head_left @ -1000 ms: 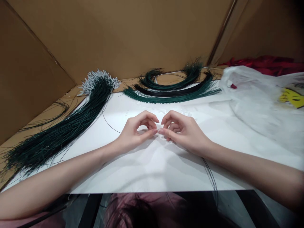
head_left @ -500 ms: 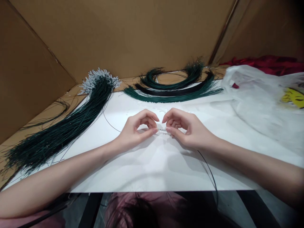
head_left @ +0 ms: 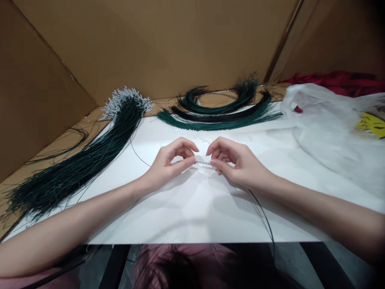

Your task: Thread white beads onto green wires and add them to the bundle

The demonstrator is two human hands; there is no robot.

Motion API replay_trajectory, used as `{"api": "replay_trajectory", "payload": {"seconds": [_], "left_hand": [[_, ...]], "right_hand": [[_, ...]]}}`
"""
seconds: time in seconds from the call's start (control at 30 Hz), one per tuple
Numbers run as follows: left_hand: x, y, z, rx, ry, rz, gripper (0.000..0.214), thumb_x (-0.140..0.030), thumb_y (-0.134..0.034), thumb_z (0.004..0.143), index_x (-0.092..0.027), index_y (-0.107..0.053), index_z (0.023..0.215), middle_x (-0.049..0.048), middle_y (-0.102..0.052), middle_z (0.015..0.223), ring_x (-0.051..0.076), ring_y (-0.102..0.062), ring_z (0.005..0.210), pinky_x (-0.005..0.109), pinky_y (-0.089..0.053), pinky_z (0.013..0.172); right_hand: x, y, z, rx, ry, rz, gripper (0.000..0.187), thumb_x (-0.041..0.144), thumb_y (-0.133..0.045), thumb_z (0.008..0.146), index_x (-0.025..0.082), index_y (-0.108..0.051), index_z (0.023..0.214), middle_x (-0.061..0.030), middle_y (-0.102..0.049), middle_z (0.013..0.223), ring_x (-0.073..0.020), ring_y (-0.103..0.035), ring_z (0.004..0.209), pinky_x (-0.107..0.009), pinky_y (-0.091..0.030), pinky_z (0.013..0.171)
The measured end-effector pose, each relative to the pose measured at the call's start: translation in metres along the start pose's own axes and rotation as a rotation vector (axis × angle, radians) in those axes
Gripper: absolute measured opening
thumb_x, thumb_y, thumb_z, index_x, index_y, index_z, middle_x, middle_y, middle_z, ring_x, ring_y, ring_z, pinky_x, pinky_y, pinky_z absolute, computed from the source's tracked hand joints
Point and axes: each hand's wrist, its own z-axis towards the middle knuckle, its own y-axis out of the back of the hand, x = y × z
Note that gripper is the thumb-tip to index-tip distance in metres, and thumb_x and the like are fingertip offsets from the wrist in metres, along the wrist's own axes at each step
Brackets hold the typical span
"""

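My left hand (head_left: 171, 162) and my right hand (head_left: 233, 162) rest close together on a white sheet (head_left: 192, 208), both pinched shut. Between their fingertips stretches a short beaded length of thin dark wire (head_left: 203, 163). The wire runs under my right hand and trails back toward the sheet's near edge (head_left: 264, 216). Small pale beads (head_left: 207, 141) lie scattered on the sheet just beyond my fingers.
A long bundle of dark green wires with white bead tips (head_left: 90, 152) lies at the left. Curved green and black wire bundles (head_left: 219, 112) lie at the back. A clear plastic bag (head_left: 331, 132) sits at the right, red cloth (head_left: 333, 80) behind it. Cardboard walls (head_left: 150, 44) enclose the area.
My hands have drawn slightly apart, and a short beaded stretch of wire now shows between the fingertips.
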Motion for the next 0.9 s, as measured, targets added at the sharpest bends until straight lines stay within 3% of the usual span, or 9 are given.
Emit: {"api": "replay_trajectory", "payload": {"seconds": [0.3,0.43,0.6,0.77,0.9], "left_hand": [[0.0009,-0.0049,-0.0013,0.058,-0.081,0.033,0.017,-0.018,-0.065,0.087,-0.018,-0.060,0.103,0.0034,-0.063,0.092,0.011,-0.061,0.079,0.024,-0.050,0.078],[0.0003,-0.0075,-0.0018,0.081,-0.131,0.064,0.016,-0.016,-0.065,0.087,-0.017,-0.060,0.102,0.0041,-0.064,0.093,0.012,-0.061,0.080,0.024,-0.050,0.077],[0.0003,-0.0091,-0.0021,0.069,-0.175,0.096,0.015,-0.014,-0.064,0.087,-0.017,-0.060,0.101,0.0038,-0.065,0.090,0.012,-0.061,0.079,0.024,-0.050,0.076],[0.0001,-0.0081,-0.0012,0.037,-0.115,0.015,0.012,-0.019,-0.065,0.088,-0.018,-0.061,0.099,0.0033,-0.064,0.091,0.012,-0.061,0.081,0.024,-0.049,0.078],[-0.0008,-0.0063,0.0018,0.047,0.012,-0.145,0.015,-0.028,-0.055,0.095,-0.017,-0.059,0.105,0.0031,-0.064,0.087,0.013,-0.061,0.082,0.024,-0.048,0.077]], "right_hand": [[0.0027,-0.0005,0.0004,0.054,-0.026,-0.005,0.012,0.023,-0.055,0.088,0.017,-0.058,0.098,0.0005,-0.056,0.071,-0.0121,-0.052,0.060,-0.026,-0.039,0.055],[0.0045,-0.0040,-0.0004,0.129,0.033,-0.068,0.010,0.024,-0.057,0.087,0.015,-0.060,0.084,0.0018,-0.051,0.065,-0.0106,-0.045,0.057,-0.025,-0.035,0.053],[0.0020,-0.0070,-0.0011,0.125,0.069,-0.082,0.013,0.021,-0.055,0.088,0.016,-0.058,0.076,0.0028,-0.047,0.064,-0.0095,-0.042,0.058,-0.024,-0.032,0.053],[0.0024,-0.0062,-0.0014,0.103,0.041,-0.037,0.010,0.019,-0.056,0.087,0.015,-0.061,0.078,0.0026,-0.049,0.065,-0.0096,-0.043,0.058,-0.024,-0.033,0.054],[0.0073,-0.0063,-0.0013,0.098,0.014,0.065,0.010,0.021,-0.057,0.087,0.015,-0.061,0.080,0.0012,-0.052,0.067,-0.0104,-0.046,0.061,-0.024,-0.036,0.056]]}}
